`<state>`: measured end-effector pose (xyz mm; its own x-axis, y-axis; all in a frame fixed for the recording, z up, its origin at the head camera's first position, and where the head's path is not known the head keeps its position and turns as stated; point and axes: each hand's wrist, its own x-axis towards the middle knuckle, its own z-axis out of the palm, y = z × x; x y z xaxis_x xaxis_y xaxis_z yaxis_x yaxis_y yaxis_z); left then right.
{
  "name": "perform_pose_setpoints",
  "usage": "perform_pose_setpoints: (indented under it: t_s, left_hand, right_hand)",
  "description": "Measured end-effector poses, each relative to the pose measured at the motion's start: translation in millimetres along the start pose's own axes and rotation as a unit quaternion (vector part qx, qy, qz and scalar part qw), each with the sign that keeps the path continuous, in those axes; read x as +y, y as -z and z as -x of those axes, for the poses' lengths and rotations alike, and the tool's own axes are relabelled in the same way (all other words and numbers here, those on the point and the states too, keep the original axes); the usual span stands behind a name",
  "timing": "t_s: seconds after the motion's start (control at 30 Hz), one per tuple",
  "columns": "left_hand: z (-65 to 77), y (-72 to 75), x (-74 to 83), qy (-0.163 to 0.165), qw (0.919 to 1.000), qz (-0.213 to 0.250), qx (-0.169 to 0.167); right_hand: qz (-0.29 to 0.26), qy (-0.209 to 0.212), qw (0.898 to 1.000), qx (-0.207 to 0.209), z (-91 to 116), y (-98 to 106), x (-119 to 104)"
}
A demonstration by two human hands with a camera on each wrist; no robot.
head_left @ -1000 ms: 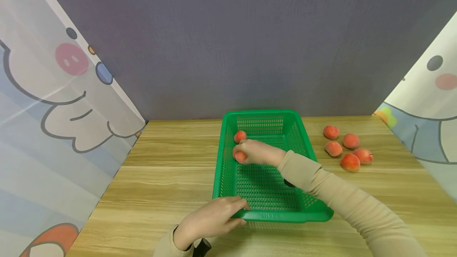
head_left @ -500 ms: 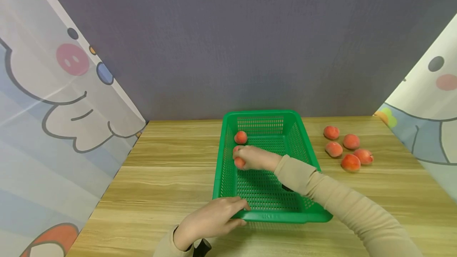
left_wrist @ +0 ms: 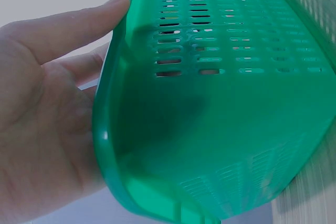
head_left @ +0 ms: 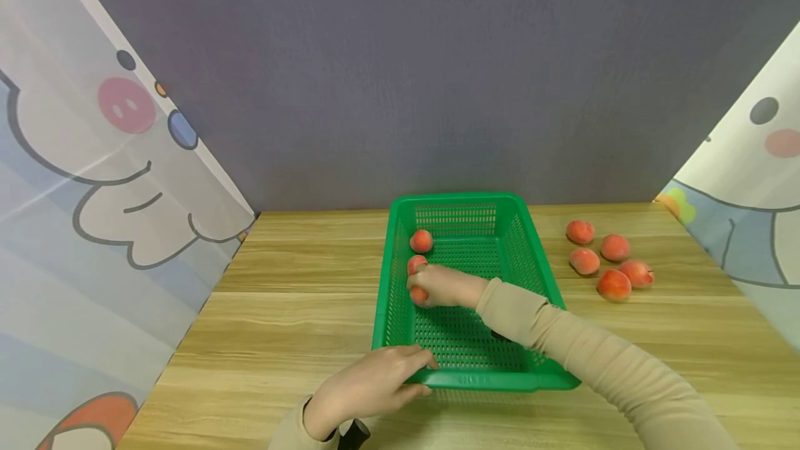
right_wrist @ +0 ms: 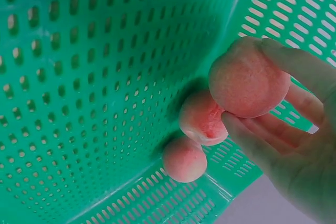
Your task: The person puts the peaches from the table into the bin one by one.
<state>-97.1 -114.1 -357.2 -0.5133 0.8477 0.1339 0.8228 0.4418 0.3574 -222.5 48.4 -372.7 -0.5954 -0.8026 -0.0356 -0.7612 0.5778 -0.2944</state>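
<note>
A green perforated plastic basket (head_left: 473,379) stands on the wooden table. At its near left corner, my left hand (head_left: 375,380) holds the rim; in the left wrist view the basket wall (left_wrist: 157,129) runs beside the palm, some fingertips hidden behind the rim. Inside the basket, my right hand (head_left: 444,285) grips a peach (right_wrist: 249,77) between thumb and fingers, low by the left wall. Two other peaches lie along that wall, a nearer peach (head_left: 417,264) and a far peach (head_left: 421,241). The held peach (head_left: 419,295) is partly covered by the hand in the head view.
Several loose peaches (head_left: 614,285) lie grouped on the table to the right of the basket. A grey panel (head_left: 400,75) rises behind the table (head_left: 300,283). Cartoon-printed sheets stand on the left (head_left: 125,228) and right.
My right hand has moved a little toward me along the basket's left wall, carrying the peach. The middle peach now shows more fully. The left hand has stayed at the rim.
</note>
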Motion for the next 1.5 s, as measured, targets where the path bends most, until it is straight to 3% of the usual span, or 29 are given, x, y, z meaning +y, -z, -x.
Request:
perform_pose_setpoints:
  t_s: [1.5]
  left_hand:
    - [0.4, -0.1, 0.2, 0.0, 1.0, -0.005, -0.002]
  right_hand:
    - [0.029, -0.014, 0.999, -0.018, -3, -16, -1]
